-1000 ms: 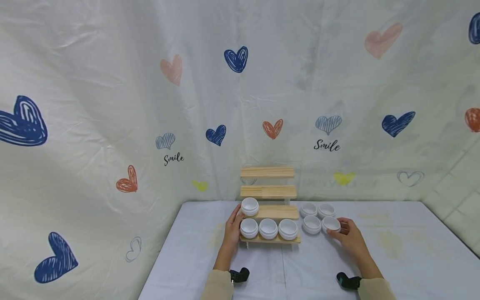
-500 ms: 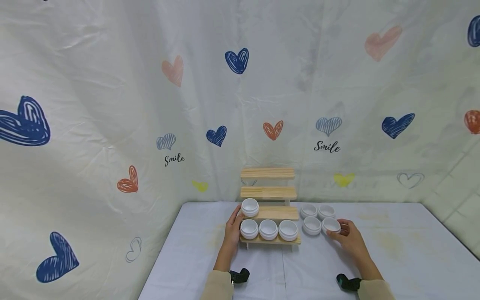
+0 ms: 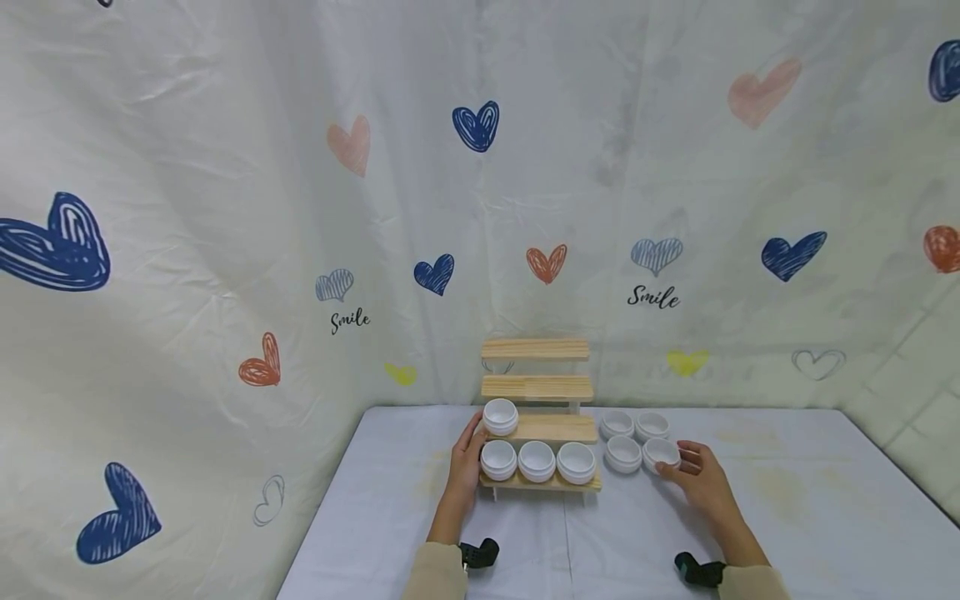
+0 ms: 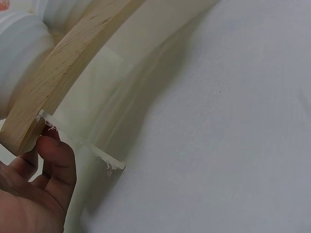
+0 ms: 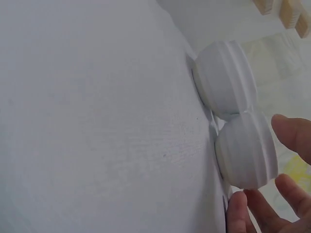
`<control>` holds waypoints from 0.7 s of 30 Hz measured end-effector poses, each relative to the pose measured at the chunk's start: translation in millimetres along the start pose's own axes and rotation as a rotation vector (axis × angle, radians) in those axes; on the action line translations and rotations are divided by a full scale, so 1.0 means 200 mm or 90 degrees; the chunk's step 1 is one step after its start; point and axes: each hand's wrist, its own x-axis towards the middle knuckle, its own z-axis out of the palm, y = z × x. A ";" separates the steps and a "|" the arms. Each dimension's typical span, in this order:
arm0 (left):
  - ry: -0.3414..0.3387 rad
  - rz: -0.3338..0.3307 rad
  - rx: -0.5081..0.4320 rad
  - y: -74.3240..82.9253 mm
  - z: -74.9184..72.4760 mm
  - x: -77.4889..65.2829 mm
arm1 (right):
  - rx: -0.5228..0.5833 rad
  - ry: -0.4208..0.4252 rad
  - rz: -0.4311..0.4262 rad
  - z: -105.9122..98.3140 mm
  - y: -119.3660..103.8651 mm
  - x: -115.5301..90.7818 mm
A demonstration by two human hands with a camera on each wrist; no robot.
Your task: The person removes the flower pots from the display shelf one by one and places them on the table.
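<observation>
My left hand (image 3: 465, 457) grips the left side of a wooden tiered stand (image 3: 558, 429); in the left wrist view its curled fingers (image 4: 56, 155) are at the end of a plank, beside a thin upright. Three white cups (image 3: 537, 461) line the lowest tier, and another white cup (image 3: 500, 416) is at the left end of the tier above. Around the front right cup (image 3: 661, 455) of a table group, my right hand (image 3: 705, 483) has its fingers loosely parted. The right wrist view shows the thumb (image 5: 294, 136) by that cup's rim and fingertips (image 5: 238, 204) close to its side.
Beside the stand, the table group also has a front left cup (image 3: 622, 455) and two cups (image 3: 617, 424) behind. A pale curtain (image 3: 555, 183) printed with hearts hangs at the back of the white table (image 3: 750, 508).
My right hand's fingers have eased slightly outward from the front right cup. The left hand stays on the stand, and the head view has tilted up a little. The cups keep their places.
</observation>
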 end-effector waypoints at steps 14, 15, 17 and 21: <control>-0.005 -0.004 -0.005 0.00 0.00 0.00 | 0.083 0.173 -0.038 0.10 -0.33 -0.17; -0.005 -0.005 -0.005 0.00 0.00 0.00 | 0.081 0.164 -0.049 0.11 -0.36 -0.18; -0.007 -0.007 -0.008 0.00 0.00 0.00 | 0.077 0.139 -0.070 0.14 -0.42 -0.20; -0.009 -0.002 -0.009 -0.01 0.00 0.00 | 0.060 0.077 -0.121 0.22 -0.52 -0.21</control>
